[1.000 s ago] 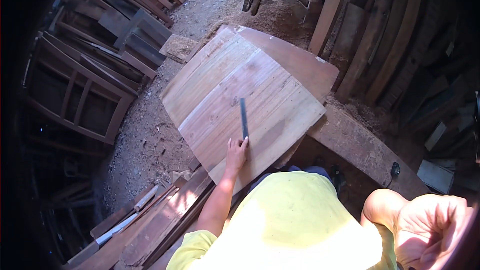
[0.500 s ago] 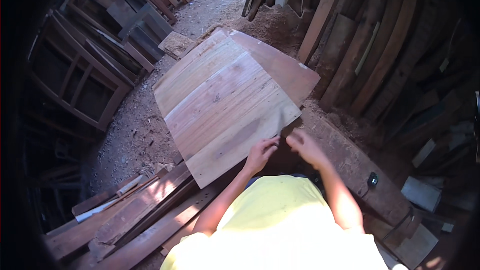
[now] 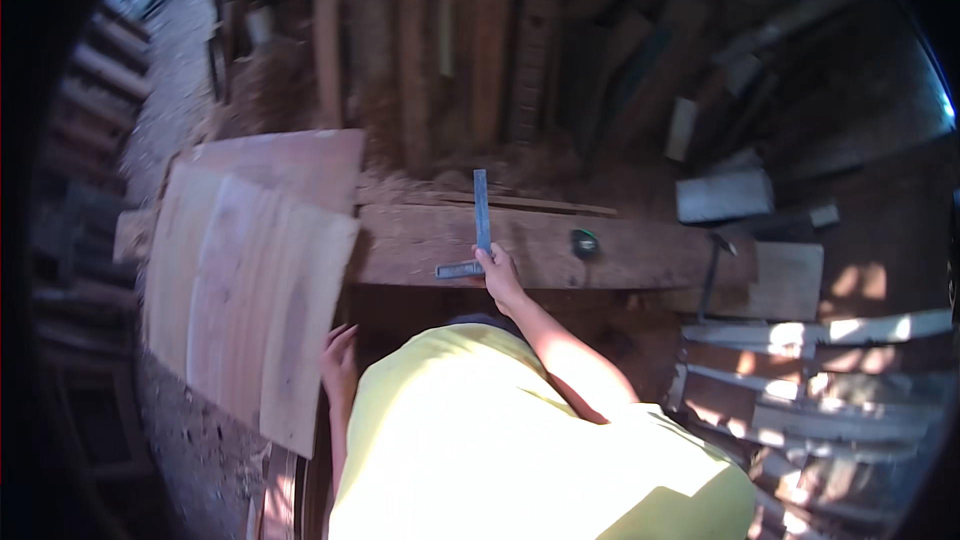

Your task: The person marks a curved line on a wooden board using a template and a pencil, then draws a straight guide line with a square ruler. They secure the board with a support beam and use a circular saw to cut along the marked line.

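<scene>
My right hand (image 3: 500, 275) grips a metal try square (image 3: 478, 230) at its corner, its long blade pointing away from me and its short arm lying to the left on a thick wooden beam (image 3: 620, 250). My left hand (image 3: 340, 360) hangs open beside the near edge of a wide panel of joined boards (image 3: 240, 290), close to it but holding nothing. My yellow shirt (image 3: 500, 450) fills the lower middle of the view.
A small dark round object (image 3: 585, 242) lies on the beam right of the square. A hammer (image 3: 712, 270) rests further right. Planks lean against the back wall (image 3: 470, 40). Stacked boards (image 3: 820, 380) lie at right, wooden frames (image 3: 110, 50) at left.
The view has swung right, so the panel now lies at left. The square has passed from my left hand on the panel to my right hand on the beam.
</scene>
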`<action>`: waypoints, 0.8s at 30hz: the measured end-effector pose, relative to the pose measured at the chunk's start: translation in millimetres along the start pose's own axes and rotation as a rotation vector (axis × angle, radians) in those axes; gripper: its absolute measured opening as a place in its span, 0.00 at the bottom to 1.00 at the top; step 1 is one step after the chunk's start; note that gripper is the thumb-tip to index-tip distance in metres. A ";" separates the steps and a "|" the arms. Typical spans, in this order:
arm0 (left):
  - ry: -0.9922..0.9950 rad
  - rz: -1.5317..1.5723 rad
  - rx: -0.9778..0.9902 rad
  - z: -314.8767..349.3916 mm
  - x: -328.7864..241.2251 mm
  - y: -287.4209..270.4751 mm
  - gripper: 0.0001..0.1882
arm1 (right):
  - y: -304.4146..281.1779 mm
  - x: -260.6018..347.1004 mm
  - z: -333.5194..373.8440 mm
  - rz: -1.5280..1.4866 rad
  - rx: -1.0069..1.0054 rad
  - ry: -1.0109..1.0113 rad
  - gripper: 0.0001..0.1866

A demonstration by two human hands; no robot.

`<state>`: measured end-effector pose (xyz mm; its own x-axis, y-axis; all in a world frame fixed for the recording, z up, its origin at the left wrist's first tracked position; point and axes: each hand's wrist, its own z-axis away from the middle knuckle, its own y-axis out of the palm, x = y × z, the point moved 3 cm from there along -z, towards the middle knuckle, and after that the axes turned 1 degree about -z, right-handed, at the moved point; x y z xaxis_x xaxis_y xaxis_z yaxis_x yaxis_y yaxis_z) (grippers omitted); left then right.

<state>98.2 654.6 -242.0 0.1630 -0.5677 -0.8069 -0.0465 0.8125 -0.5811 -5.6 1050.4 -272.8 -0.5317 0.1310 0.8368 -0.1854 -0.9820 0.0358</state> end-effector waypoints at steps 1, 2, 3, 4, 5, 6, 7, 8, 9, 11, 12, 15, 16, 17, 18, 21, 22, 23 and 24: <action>-0.023 -0.017 -0.070 4.9 31.2 -7.4 0.13 | -23.4 4.5 -10.1 -0.046 -0.137 -0.056 0.14; -0.084 -0.055 -0.088 16.0 45.0 -4.2 0.13 | -53.4 3.5 -14.5 -0.077 -0.276 -0.113 0.14; -0.118 -0.066 -0.144 29.5 68.0 -8.1 0.13 | -89.0 0.9 -20.0 -0.054 -0.404 -0.139 0.13; -0.203 -0.078 -0.138 42.2 77.0 -4.0 0.13 | -133.6 -4.3 -20.9 -0.021 -0.525 -0.158 0.13; -0.301 -0.107 -0.158 58.1 86.5 -14.5 0.13 | -157.7 -6.5 -18.8 -0.053 -0.650 -0.098 0.13; -0.407 -0.141 -0.197 76.2 96.3 -29.8 0.13 | -177.4 -10.1 -15.0 -0.086 -0.764 -0.101 0.11; -0.338 -0.179 -0.266 88.3 105.1 -36.5 0.13 | -207.3 -12.8 -15.5 -0.065 -0.929 -0.187 0.10; -0.344 -0.206 -0.280 92.3 119.2 -35.9 0.13 | -252.7 -24.4 -20.7 -0.261 -1.025 -0.238 0.10; -0.367 -0.303 -0.315 97.6 114.7 -35.4 0.13 | -293.6 -27.9 -21.3 -0.173 -0.993 -0.198 0.11; -0.493 -0.391 -0.303 96.4 113.8 -29.5 0.11 | -364.8 -53.2 -5.0 -0.268 -1.230 -0.118 0.10; -0.521 -0.474 -0.321 96.2 121.7 -28.1 0.11 | -395.5 -61.6 -6.0 -0.306 -1.185 -0.002 0.13; -0.576 -0.636 -0.490 129.2 133.0 -65.6 0.09 | -377.9 -99.7 -3.2 -0.555 -1.139 0.175 0.15; -0.616 -0.623 -0.498 131.8 131.0 -57.6 0.08 | -390.4 -100.9 0.1 -0.527 -1.092 0.223 0.15; -0.625 -0.661 -0.540 137.1 131.1 -57.0 0.07 | -392.7 -102.7 -0.3 -0.487 -1.106 0.214 0.17; -0.621 -0.673 -0.584 134.6 134.0 -51.0 0.07 | -413.2 -102.1 -1.9 -0.354 -1.128 0.221 0.19; -0.694 -0.785 -0.731 157.9 137.5 -64.9 0.06 | -407.2 -78.5 0.0 0.360 -1.092 0.532 0.24; -0.738 -0.812 -0.766 164.8 139.2 -69.1 0.07 | -402.7 -66.6 7.0 0.654 -1.051 0.657 0.27; -0.799 -0.792 -0.820 179.4 146.1 -80.4 0.07 | -372.5 -55.1 11.3 0.742 -1.156 0.562 0.27; -0.902 -0.765 -0.818 180.4 145.3 -76.7 0.11 | -343.8 -33.9 23.8 0.832 -1.294 0.456 0.26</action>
<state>303.3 533.6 -295.6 0.9489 -0.2946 -0.1130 -0.1558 -0.1260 -0.9797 95.8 1380.3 -300.4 -0.9835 -0.0954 0.1534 -0.1483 -0.0591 -0.9872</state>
